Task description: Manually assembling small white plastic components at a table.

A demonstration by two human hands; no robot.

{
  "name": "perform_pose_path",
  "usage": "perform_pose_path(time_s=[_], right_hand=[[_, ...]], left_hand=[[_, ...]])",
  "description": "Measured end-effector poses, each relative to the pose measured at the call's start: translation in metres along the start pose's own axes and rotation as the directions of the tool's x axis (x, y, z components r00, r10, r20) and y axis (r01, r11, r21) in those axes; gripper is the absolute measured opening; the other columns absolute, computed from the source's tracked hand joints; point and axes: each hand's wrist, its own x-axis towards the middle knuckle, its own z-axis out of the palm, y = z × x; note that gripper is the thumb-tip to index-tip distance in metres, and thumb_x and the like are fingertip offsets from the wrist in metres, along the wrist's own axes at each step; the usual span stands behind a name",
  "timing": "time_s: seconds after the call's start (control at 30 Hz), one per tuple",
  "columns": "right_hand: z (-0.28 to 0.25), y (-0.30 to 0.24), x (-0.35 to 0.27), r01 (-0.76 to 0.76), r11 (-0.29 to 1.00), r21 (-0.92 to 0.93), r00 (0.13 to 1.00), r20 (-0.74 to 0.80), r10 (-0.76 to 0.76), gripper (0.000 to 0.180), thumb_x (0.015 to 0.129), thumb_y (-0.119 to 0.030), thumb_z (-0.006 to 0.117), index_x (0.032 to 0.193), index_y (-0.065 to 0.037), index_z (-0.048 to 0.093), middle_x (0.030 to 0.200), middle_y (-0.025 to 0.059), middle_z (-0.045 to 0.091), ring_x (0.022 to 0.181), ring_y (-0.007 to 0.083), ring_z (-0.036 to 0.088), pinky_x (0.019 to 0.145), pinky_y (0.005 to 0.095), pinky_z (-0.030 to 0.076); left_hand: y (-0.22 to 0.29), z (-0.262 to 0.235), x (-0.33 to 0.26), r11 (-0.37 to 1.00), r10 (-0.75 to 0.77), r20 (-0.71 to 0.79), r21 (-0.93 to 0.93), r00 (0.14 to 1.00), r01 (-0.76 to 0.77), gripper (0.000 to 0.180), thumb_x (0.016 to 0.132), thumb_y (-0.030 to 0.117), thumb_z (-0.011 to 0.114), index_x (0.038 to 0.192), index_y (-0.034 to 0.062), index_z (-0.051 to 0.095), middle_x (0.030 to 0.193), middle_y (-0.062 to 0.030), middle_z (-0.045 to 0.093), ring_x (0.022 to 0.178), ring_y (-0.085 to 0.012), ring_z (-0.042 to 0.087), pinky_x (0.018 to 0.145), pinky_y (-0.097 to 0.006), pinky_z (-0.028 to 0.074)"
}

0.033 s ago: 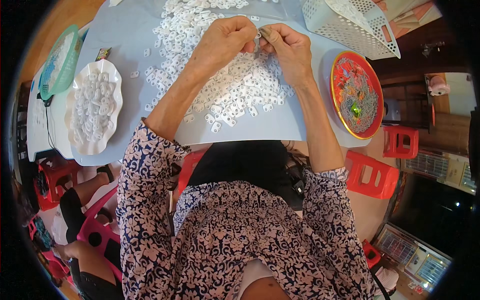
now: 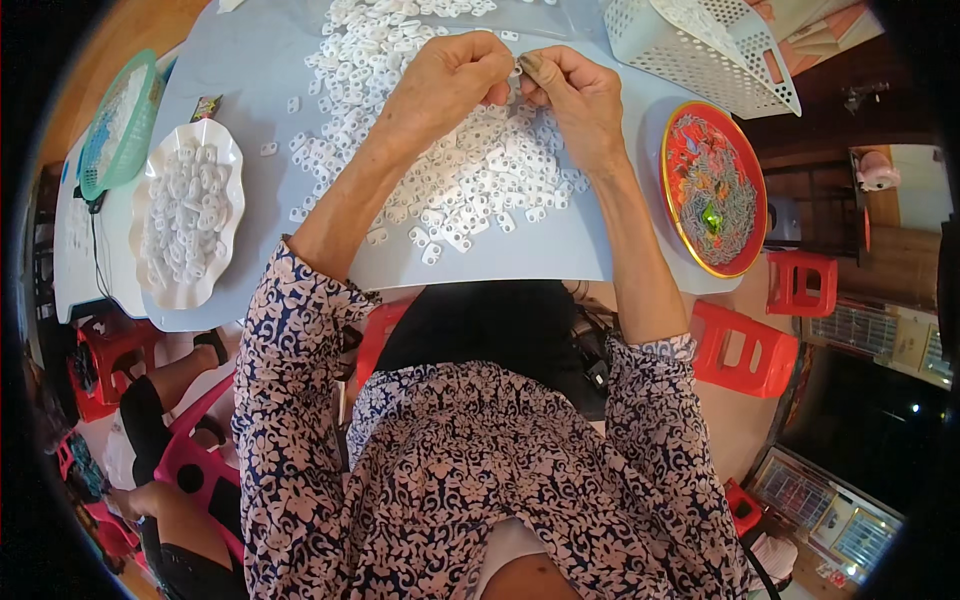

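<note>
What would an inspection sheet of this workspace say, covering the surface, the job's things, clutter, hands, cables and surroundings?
Surface: pale blue table, mostly covered at the middle.
Job's things: heap of small white plastic pieces spread across the table; one small piece pinched between both hands.
Clutter: white scalloped plate of white pieces at left; green basket beyond it; red tray with small bits at right; white perforated basket tipped on its side at top right.
Hands: left hand and right hand meet fingertip to fingertip above the heap.
Cables: one dark cable on the white board at far left.
Surroundings: red stools below the table; another person's legs at lower left.
</note>
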Motion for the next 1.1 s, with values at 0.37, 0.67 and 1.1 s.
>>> perform_pose_path(time_s=[0.37,0.67,1.1], right_hand=[[-0.002,-0.005,-0.002,0.095,0.928,-0.361,0.993,-0.026,-0.111,0.030,0.088,-0.026,0.063,0.072,0.000,0.063,0.058,-0.0017,0.054,0.052,0.0042,0.041,0.047,0.0215,0.033],[0.001,-0.006,-0.001,0.068,0.989,-0.127,0.996,-0.045,-0.075,0.034,0.090,-0.030,0.059,0.080,0.001,0.066,0.064,0.0014,0.060,0.056,0.0059,0.048,0.051,0.0206,0.040],[0.001,-0.005,-0.001,0.057,0.990,-0.127,0.994,-0.083,-0.067,0.020,0.086,-0.017,0.065,0.077,0.000,0.064,0.062,-0.0013,0.056,0.056,0.0051,0.048,0.052,0.0196,0.040]], left_hand=[[-0.011,0.004,0.001,0.985,0.120,0.029,0.119,0.992,-0.123,0.020,0.086,0.017,0.050,0.073,0.0054,0.059,0.061,0.0014,0.056,0.054,-0.0042,0.043,0.048,-0.022,0.034],[-0.008,0.001,0.000,0.997,0.052,0.012,-0.056,0.999,-0.051,0.019,0.087,0.018,0.052,0.077,0.0043,0.062,0.064,0.0006,0.058,0.060,-0.0051,0.049,0.056,-0.021,0.039],[-0.002,0.006,-0.001,0.998,0.022,0.088,-0.068,0.996,-0.016,0.017,0.087,0.014,0.053,0.078,0.0039,0.063,0.066,-0.0015,0.060,0.063,-0.0071,0.052,0.063,-0.022,0.044]])
